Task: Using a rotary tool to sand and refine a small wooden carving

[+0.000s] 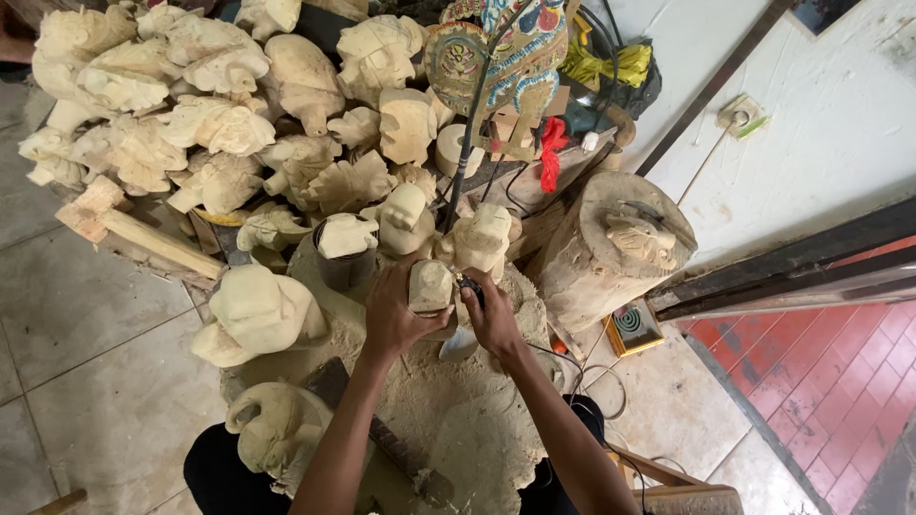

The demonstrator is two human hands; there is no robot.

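My left hand point(393, 315) grips a small pale wooden carving point(429, 284), held upright over a sawdust-covered work stump point(448, 401). My right hand point(491, 315) presses a dark rotary tool tip point(468, 283) against the carving's right side. A black flexible shaft point(477, 124) rises from the tool toward the top of the view. Both forearms reach up from the bottom of the frame.
Several unpainted carved wooden heads point(219, 124) are heaped behind and to the left. A painted mask point(496, 52) hangs at the top. A log block point(611, 248) with a carving stands right. A hammer point(382, 434) lies on the stump. A red tile floor point(821, 372) is at right.
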